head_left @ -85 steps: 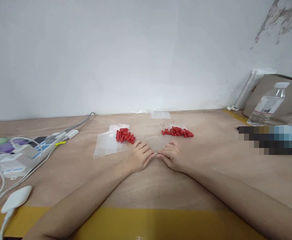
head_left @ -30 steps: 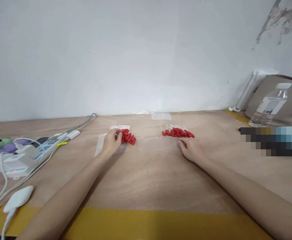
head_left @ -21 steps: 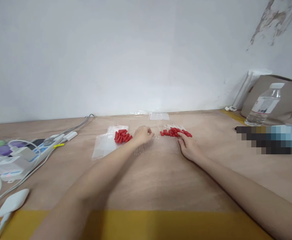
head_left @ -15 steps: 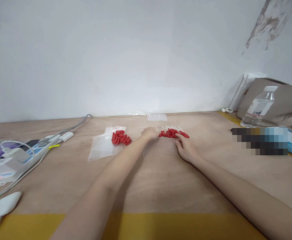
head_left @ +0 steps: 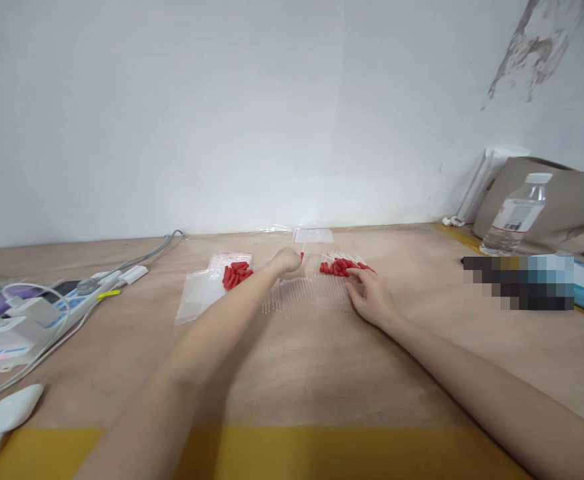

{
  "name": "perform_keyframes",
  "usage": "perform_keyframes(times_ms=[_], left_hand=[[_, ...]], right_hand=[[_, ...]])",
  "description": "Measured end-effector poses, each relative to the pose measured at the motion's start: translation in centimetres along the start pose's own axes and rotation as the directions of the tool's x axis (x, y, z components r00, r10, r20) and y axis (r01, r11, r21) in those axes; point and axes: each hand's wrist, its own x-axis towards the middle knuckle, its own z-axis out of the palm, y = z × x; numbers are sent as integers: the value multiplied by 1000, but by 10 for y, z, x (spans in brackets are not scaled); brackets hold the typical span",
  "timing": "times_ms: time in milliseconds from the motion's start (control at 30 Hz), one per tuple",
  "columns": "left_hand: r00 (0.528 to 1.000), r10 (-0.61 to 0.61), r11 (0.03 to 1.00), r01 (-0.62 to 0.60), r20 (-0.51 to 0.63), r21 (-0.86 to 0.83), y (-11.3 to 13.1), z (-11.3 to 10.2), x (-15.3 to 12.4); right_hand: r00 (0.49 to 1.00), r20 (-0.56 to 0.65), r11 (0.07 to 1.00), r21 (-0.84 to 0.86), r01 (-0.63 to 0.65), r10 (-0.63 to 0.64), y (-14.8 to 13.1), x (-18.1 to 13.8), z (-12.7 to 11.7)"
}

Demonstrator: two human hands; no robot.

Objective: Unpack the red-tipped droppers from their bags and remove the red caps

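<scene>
My left hand (head_left: 287,260) is closed at the far middle of the table, pinching a glass dropper (head_left: 302,255) by its red rubber bulb, with the thin clear tube pointing up. My right hand (head_left: 371,293) rests with index finger and thumb apart, the index fingertip against a pile of red-bulbed droppers (head_left: 341,267). Their pale tubes point toward the wall. Between my hands, a row of clear glass tubes (head_left: 302,295) lies side by side. Loose red rubber bulbs (head_left: 235,274) are heaped on a clear plastic bag (head_left: 197,297), left of my left forearm.
A power strip (head_left: 75,303) with chargers and cables lies at left, with a white charger (head_left: 9,413) nearer. At right stand a water bottle (head_left: 517,217) and a grey bag (head_left: 567,193). A clear packet (head_left: 313,235) lies by the wall (head_left: 272,120).
My left hand has shifted slightly left, and the dropper in it now shows. More of the glass tube row is uncovered. My right hand has moved slightly left beside the pile.
</scene>
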Motion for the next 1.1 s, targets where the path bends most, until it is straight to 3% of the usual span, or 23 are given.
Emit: perform_keyframes(times_ms=[67, 167, 233, 267, 367, 467, 567, 800, 1000, 1100], left_hand=[[992, 90, 995, -87, -85, 39, -12, -11, -21], [945, 281, 959, -271, -167, 83, -38, -16, -58], [786, 577, 816, -539, -223, 209, -58, -12, -82], [729, 643, 765, -594, -237, 250, -67, -8, -92], [633, 717, 697, -648, -292, 306, -86, 6, -113], [614, 724, 688, -669, -313, 280, -90, 16, -121], [625, 729, 684, -681, -279, 260, -87, 21, -123], [613, 745, 667, -692, -264, 275, -86, 21, -122], [586, 786, 617, -723, -195, 312, -83, 20, -125], [556, 818, 560, -711, -148, 425, -80, 18, -124]], right_hand=[[993, -99, 998, 18, 67, -65, -5, 0, -2], [967, -194, 985, 27, 171, -163, -15, -2, -5], [949, -183, 965, 7, 261, -256, -22, -4, -7], [937, -155, 949, -6, 316, -313, -25, -5, -7], [880, -28, 880, -34, 474, -474, -35, -10, -5], [841, 85, 841, -39, 539, -535, -45, -14, -1], [841, 167, 850, -29, 526, -514, -56, -19, 3], [870, 337, 933, 125, 338, -360, -75, -24, 7], [841, 459, 949, 259, 180, -284, -82, -23, 3], [817, 475, 933, 303, 196, -326, -83, -21, 2]])
